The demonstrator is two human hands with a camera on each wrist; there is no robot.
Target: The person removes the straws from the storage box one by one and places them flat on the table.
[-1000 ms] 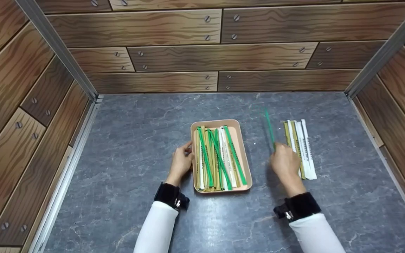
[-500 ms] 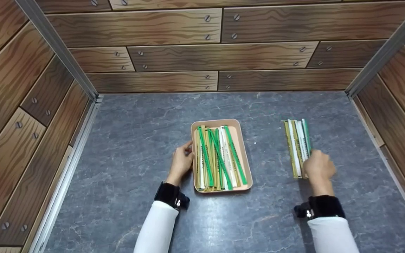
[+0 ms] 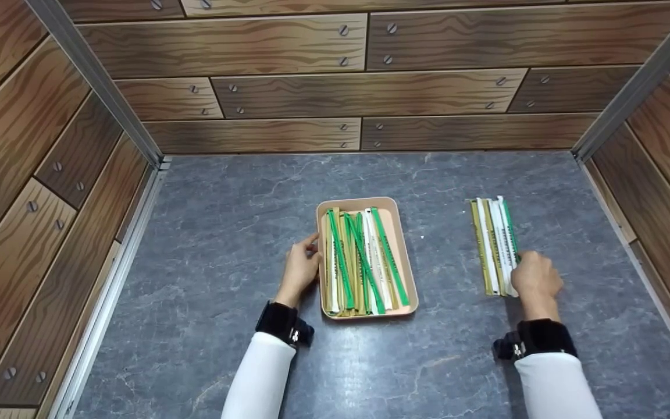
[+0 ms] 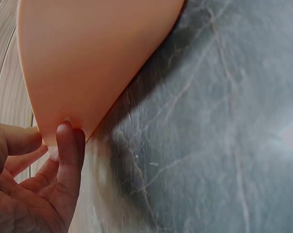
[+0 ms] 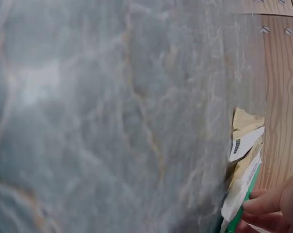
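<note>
My left hand (image 3: 299, 269) lies against the left side of a peach tray (image 3: 407, 250). In the left wrist view, its fingertips touch the tray's outer wall (image 4: 98, 53). Green, white and gold wrapped straws (image 3: 392, 256) lie lengthwise in the tray, some crossing others. My right hand (image 3: 537, 281) pinches the near part of a green wrapped straw (image 3: 508, 218) at the right edge of a row of white and gold wrapped straws (image 3: 489, 247) on the table. The hand covers that straw's near end. In the right wrist view, fingertips (image 5: 258, 204) touch the green straw beside a white one.
A grey marbled tabletop (image 3: 218, 233) carries the tray and the row, with bare surface between them. Wood-patterned walls (image 3: 288, 96) enclose the back and both sides. Tiny white specks lie between tray and row.
My right hand has moved right, carrying the green straw from left of the row over to its right edge. My left hand and the tray have stayed put.
</note>
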